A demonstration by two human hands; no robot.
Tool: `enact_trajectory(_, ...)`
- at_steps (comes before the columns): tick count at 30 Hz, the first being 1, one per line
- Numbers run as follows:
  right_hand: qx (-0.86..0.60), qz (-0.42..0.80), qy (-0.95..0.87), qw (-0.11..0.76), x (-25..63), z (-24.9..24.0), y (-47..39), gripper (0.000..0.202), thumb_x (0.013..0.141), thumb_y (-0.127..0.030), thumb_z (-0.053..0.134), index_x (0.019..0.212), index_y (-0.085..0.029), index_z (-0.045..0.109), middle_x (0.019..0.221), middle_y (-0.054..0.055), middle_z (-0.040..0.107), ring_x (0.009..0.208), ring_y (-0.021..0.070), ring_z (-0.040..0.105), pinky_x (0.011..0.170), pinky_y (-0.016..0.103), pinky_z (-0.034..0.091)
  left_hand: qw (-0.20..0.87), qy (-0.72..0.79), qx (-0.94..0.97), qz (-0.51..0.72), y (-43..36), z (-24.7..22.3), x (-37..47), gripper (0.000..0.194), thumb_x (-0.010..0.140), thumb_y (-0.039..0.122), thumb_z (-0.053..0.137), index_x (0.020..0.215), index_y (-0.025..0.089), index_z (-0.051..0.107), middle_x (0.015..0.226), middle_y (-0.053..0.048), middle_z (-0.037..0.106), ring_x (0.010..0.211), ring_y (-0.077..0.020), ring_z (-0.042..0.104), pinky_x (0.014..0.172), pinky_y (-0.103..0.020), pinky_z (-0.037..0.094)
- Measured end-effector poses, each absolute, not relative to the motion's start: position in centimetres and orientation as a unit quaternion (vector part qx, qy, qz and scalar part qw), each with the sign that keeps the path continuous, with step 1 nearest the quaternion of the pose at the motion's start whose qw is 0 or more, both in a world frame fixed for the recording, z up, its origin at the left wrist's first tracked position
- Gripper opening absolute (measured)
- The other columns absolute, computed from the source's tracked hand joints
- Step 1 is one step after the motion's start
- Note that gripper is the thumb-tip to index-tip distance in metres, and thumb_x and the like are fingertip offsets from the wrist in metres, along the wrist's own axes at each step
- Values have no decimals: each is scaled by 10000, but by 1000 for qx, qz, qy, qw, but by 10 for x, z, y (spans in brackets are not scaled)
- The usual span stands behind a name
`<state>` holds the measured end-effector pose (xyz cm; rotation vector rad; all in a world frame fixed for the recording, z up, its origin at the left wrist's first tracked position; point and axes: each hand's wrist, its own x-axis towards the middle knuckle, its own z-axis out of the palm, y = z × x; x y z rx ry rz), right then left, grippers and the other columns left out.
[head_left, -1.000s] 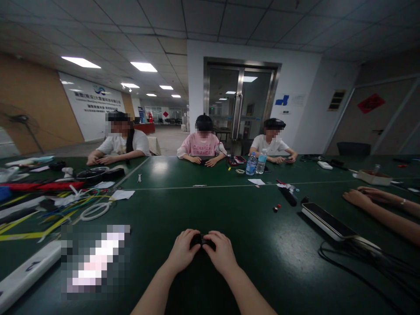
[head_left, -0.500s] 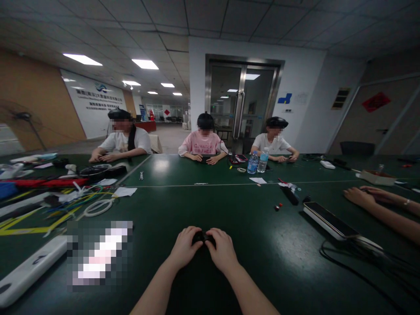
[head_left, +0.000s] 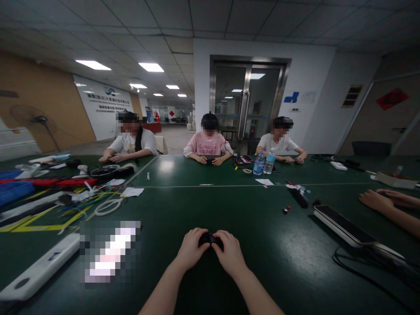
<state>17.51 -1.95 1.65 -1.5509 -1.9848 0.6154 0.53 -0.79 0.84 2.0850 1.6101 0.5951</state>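
Close in front of me, both hands hold a small dark object (head_left: 211, 239) low over the green table (head_left: 157, 210). It is black with rounded parts, and its exact kind is hard to make out. My left hand (head_left: 191, 248) is closed around its left part, thumb on the near side. On the other end, my right hand (head_left: 229, 253) has its fingers curled over the far edge and the thumb at the front. The two thumbs are close together near its middle. Much of the object is covered by my fingers.
To the left lie a white power strip (head_left: 42, 264), a pixelated bright item (head_left: 111, 253) and a coiled white cable (head_left: 108, 207). At right are a phone on a white block (head_left: 344, 225) and black cables. Water bottles (head_left: 258, 164) stand farther back. Several people sit around the table.
The whole scene has shifted slightly to the right in view as my head turned a little left. Both hands keep their hold on the dark object.
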Motion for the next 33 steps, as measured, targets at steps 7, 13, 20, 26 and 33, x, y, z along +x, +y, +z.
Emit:
enact_trajectory(7,-576,231,-737,268,175,15,-20,256,807,-267,462,1034,-272,579,1187,16,557,1165,213,464,1009,409,305,223,581,750,222,-9,12,7,365,780,314,480,1134,237,525,1173,-31,549,1094,-202,474,958,-336,337)
enact_trajectory(13,-577,231,-734,273,175,16,-19,243,786,-269,478,1002,-254,590,1155,30,572,1152,213,474,990,383,324,216,583,752,218,-9,12,7,401,778,310,489,1169,226,508,1187,-35,540,1112,-191,464,974,-313,324)
enact_trajectory(20,-573,241,-731,281,178,12,-16,234,768,-266,503,978,-279,606,1161,5,568,1138,213,486,970,385,341,229,582,746,228,-8,9,5,472,751,365,519,1200,223,494,1211,-40,528,1132,-214,452,983,-328,315)
enact_trajectory(26,-570,251,-725,295,178,11,-15,231,761,-290,523,969,-285,624,1154,9,574,1122,221,497,958,391,350,234,581,744,231,-9,12,6,437,756,354,503,1175,230,515,1200,-42,532,1117,-219,462,965,-339,334)
enact_trajectory(33,-572,256,-719,300,178,13,-17,241,779,-282,502,987,-279,624,1168,18,571,1134,224,485,974,407,338,234,580,745,233,-6,3,3,503,756,341,509,1243,221,460,1243,-47,501,1148,-214,438,989,-333,310)
